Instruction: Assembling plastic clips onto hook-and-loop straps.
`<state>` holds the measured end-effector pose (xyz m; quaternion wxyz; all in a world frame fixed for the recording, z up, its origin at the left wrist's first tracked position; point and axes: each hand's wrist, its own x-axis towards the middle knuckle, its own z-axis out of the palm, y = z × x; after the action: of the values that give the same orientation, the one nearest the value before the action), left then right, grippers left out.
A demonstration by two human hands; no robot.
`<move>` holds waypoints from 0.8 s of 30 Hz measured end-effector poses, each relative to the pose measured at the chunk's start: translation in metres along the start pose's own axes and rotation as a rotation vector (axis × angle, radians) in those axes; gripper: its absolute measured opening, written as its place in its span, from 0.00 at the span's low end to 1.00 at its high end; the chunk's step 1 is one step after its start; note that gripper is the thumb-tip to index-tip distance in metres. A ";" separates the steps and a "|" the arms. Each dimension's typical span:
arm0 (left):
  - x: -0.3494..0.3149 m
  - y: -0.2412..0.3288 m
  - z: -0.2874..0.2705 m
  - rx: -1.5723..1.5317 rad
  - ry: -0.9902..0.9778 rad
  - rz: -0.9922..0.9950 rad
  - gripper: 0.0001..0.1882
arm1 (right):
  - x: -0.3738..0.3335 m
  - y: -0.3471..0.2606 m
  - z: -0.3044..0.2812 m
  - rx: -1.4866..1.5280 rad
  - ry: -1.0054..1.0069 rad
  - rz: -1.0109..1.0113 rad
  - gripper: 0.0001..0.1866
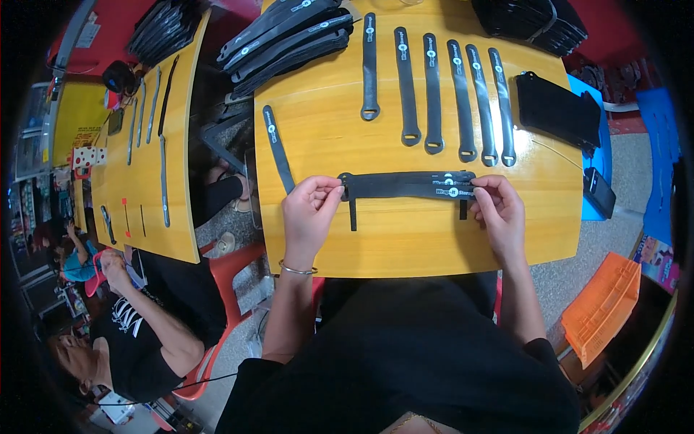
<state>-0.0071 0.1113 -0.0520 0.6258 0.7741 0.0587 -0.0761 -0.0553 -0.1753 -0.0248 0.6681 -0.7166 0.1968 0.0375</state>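
Just in front of me, a few overlapping black straps [397, 186] with white print lie across the yellow table [405, 249]. My left hand [309, 213] pinches their slotted left end between thumb and fingers. At the printed right end, my right hand [501, 213] has its thumb and fingers closed on the straps' edge. Two narrow black strips [353, 214] poke out below the straps, one near each end. A single black strap [279, 148] lies slanted beyond my left hand, its lower end hidden behind that hand. How many straps overlap is hard to tell.
Several separate straps [431, 94] lie lengthwise at the table's far side. A strap pile [285, 47] rises far left, a tied bundle [531, 25] far right. A black pouch-like stack [558, 110] sits right. An orange crate [601, 307] stands lower right; another person [144, 318] sits left.
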 end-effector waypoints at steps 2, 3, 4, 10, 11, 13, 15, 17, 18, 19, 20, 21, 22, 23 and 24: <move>0.000 0.000 0.000 -0.003 0.003 0.005 0.04 | 0.000 0.000 0.000 -0.020 -0.007 -0.015 0.06; -0.001 0.000 0.000 -0.005 0.007 0.010 0.04 | 0.001 0.000 0.000 -0.020 -0.009 -0.015 0.06; -0.001 -0.001 0.000 -0.005 0.008 0.009 0.04 | 0.001 0.001 0.000 -0.031 -0.004 -0.011 0.05; -0.001 -0.005 0.000 0.010 0.020 0.014 0.04 | 0.001 0.002 0.000 -0.062 -0.006 -0.016 0.05; -0.001 -0.005 0.001 0.010 0.024 0.017 0.04 | 0.001 0.002 0.000 -0.072 -0.002 -0.015 0.05; -0.001 -0.004 0.001 0.009 0.028 0.020 0.04 | 0.001 0.001 0.000 -0.075 -0.004 -0.018 0.05; -0.001 -0.005 0.000 0.021 0.029 0.003 0.04 | 0.001 0.003 0.000 -0.075 -0.005 -0.022 0.05; -0.001 -0.004 0.001 0.025 0.032 0.000 0.04 | 0.002 0.002 0.000 -0.070 0.000 -0.026 0.05; -0.001 -0.003 0.001 0.027 0.036 -0.003 0.04 | 0.002 0.001 0.000 -0.072 0.001 -0.024 0.05; -0.001 -0.002 0.001 0.026 0.034 -0.004 0.04 | 0.002 0.000 0.000 -0.065 -0.002 -0.024 0.05; -0.002 -0.002 0.001 0.026 0.033 -0.003 0.04 | 0.002 0.000 0.001 -0.056 -0.005 -0.024 0.05; -0.002 -0.002 0.000 0.025 0.031 -0.002 0.04 | 0.002 0.001 0.001 -0.055 -0.004 -0.023 0.05; -0.002 -0.003 0.000 0.027 0.030 -0.002 0.04 | 0.002 0.001 0.001 -0.061 -0.004 -0.022 0.05; -0.001 -0.004 -0.001 0.026 0.027 -0.003 0.04 | 0.002 0.002 0.001 -0.069 -0.004 -0.021 0.05; -0.001 -0.006 -0.001 0.026 0.024 -0.004 0.04 | 0.002 0.001 0.001 -0.069 -0.003 -0.020 0.05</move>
<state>-0.0093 0.1137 -0.0575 0.6150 0.7827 0.0665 -0.0689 -0.0535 -0.1753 -0.0268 0.6436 -0.7411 0.1871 0.0385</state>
